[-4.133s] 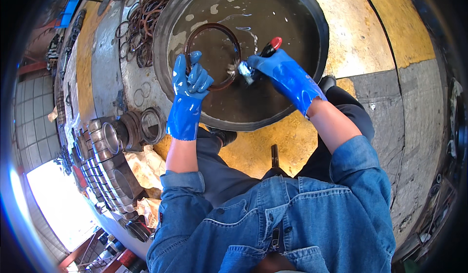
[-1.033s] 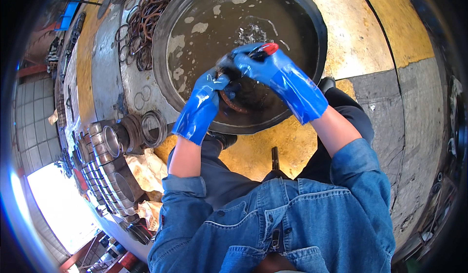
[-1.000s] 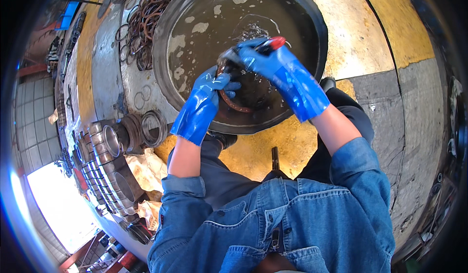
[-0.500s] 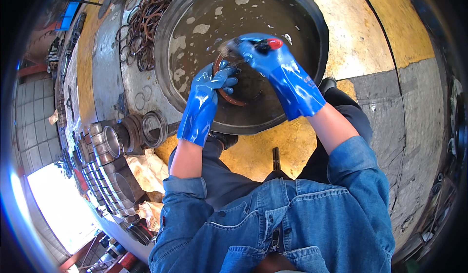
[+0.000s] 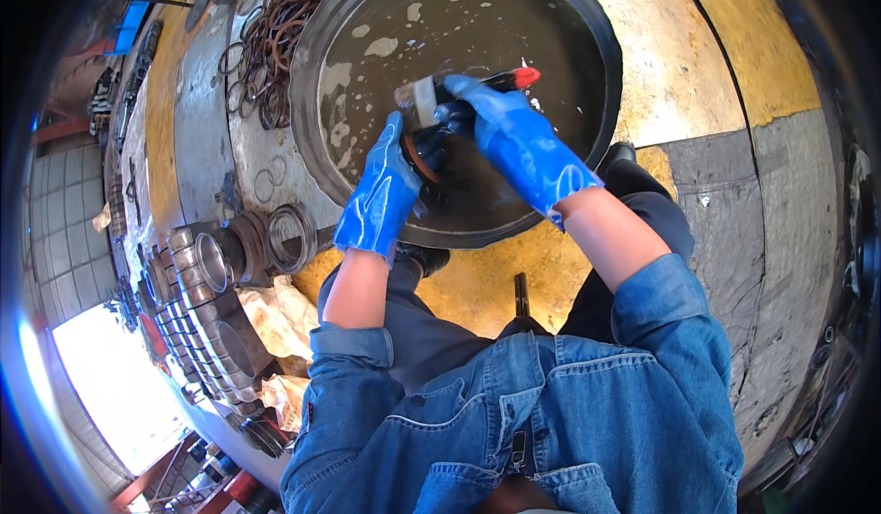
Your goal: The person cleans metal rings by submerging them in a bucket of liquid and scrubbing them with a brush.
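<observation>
Your gloves [image 5: 528, 142] are blue, your brush [image 5: 501, 82] black with a red tip [image 5: 527, 77] and grey band [image 5: 425, 103], your ring [image 5: 419, 159] reddish brown. The tub [image 5: 306, 78] is dark grey, its water [image 5: 500, 23] brown with pale blotches; your jacket [image 5: 596, 413] is pale-stitched blue.

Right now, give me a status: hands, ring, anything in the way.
Left hand gripping brown ring. Right hand holding red-tipped brush, bristles close to ring. Ring over round tub, partly hidden by hands and brush.

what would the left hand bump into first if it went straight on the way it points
Probably the brush in the right hand, just beyond the left hand; depth is unclear.
</observation>
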{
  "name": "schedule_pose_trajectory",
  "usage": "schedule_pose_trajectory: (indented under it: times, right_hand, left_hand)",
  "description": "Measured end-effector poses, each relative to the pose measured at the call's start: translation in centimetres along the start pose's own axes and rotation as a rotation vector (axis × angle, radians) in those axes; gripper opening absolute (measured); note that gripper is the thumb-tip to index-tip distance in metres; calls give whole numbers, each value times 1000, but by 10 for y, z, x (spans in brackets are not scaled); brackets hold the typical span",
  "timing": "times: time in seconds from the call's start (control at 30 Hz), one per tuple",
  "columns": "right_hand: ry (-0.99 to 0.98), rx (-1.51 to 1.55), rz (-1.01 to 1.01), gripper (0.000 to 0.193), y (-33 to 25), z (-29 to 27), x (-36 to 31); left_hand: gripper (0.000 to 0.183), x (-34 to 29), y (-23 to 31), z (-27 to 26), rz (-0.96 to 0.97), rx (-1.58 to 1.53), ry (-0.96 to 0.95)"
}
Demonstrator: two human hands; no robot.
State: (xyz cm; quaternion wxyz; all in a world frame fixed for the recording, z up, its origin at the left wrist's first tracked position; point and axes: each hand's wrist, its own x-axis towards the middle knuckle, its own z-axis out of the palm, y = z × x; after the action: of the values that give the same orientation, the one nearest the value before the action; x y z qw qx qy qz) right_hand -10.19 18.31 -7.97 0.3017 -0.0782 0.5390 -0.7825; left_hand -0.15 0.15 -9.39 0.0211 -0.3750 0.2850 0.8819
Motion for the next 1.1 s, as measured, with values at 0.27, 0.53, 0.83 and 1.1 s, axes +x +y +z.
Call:
schedule_pose_trajectory:
  times: [0.27, 0.53, 0.83, 1.1]
  right_hand:
    - [-216, -758, 397, 32, -30, 14, -45]
    - [-42, -688, 302, 31, -43, -5, -42]
    - [-108, -592, 196, 26, -37, 5, -43]
    - [266, -447, -355, 22, -10, -35, 6]
  left_hand:
    - [46, 1, -9, -12, 242, 153, -9]
    - [44, -23, 3, 15, 284, 286, 58]
    - [40, -33, 52, 2, 311, 28, -301]
    - [46, -20, 63, -25, 99, -39, -578]
